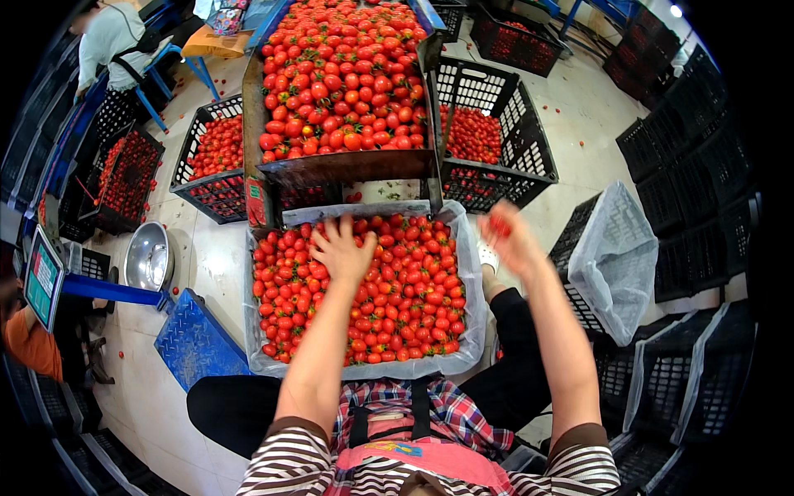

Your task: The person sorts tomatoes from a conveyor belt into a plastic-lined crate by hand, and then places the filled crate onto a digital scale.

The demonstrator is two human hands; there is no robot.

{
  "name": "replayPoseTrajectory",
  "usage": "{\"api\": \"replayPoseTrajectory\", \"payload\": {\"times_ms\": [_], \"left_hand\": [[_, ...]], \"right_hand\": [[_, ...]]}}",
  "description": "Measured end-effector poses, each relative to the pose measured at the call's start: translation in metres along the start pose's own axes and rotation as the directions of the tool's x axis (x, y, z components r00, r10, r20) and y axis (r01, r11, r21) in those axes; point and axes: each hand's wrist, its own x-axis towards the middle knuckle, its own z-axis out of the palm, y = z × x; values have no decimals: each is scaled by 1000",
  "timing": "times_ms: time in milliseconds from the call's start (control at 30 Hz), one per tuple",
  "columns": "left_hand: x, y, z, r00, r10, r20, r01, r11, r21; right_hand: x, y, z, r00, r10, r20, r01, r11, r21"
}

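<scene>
A crate lined with clear plastic (473,335) stands right in front of me, full of small red cherry tomatoes (397,310), some with green stems. My left hand (342,251) rests palm down on the tomatoes near the crate's far side, fingers spread. Off to the right, past the crate's rim, my right hand (519,244) is raised and slightly blurred. Its fingers are closed around a red cherry tomato (499,224); whether more are inside that hand is hidden. Beyond the crate, a sloping trough with a metal front lip (347,168) holds a big heap of tomatoes (339,78).
Black crates with tomatoes flank the trough, one left (207,186) and one right (529,157). A plastic-lined crate (616,256) stands right. Left are a metal bowl (149,256), a blue scale platform (198,343) and a screen (41,277). A person (112,45) sits far left.
</scene>
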Motion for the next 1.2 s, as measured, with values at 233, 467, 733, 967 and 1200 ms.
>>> {"api": "replayPoseTrajectory", "payload": {"times_ms": [233,467,733,967,1200], "left_hand": [[-71,97,-26,921,310,236,-296,951,-93],[-133,128,-35,839,481,257,-450,876,-172],[-149,14,-77,616,775,143,-714,626,-313],[-127,-38,-103,747,654,125,-618,751,-233],[-149,-53,-123,966,260,-7,-259,956,-136]], "right_hand": [[30,-20,10,960,-276,-57,227,878,-421],[-29,120,-47,901,-432,32,236,426,-873],[-88,151,-28,775,-470,423,329,-272,-904],[-49,154,42,626,-465,626,581,-257,-772],[40,174,99,758,-176,629,477,-508,-717]]}}
